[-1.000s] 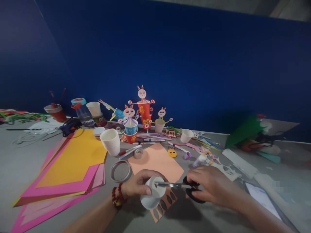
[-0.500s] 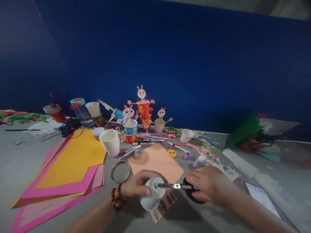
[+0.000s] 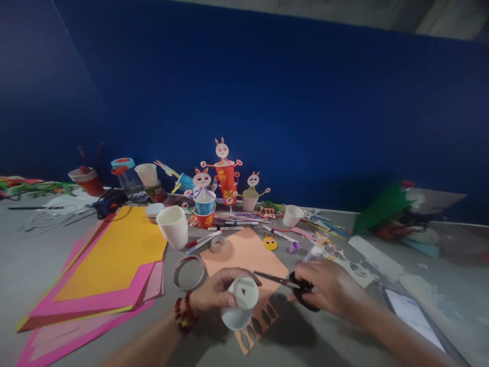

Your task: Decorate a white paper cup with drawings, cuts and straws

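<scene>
My left hand [image 3: 216, 291] is wrapped around a white paper cup [image 3: 237, 313], its base tilted up toward me. A small dark hole shows in the middle of that base. In my right hand [image 3: 324, 285] is a pair of black-handled scissors [image 3: 280, 280], the fingers in the handles. The blades point left and lie just above and right of the cup, apart from it. Under the cup is a strip of peach paper [image 3: 256, 326] with leaf-shaped cutouts. Behind both hands lies a peach sheet [image 3: 248, 250].
Left are stacked yellow and pink sheets [image 3: 126, 244], a stack of white cups [image 3: 172, 227] and a tape roll [image 3: 188, 272]. Several rabbit-faced cup figures [image 3: 225, 176] stand at the back. A yellow rabbit face [image 3: 270, 242], a glue stick [image 3: 313, 253] and a phone [image 3: 414, 318] are to the right.
The scissors tip has come out of the hole in the cup's base and moved right and up, so the hole now shows. My left hand still holds the cup.
</scene>
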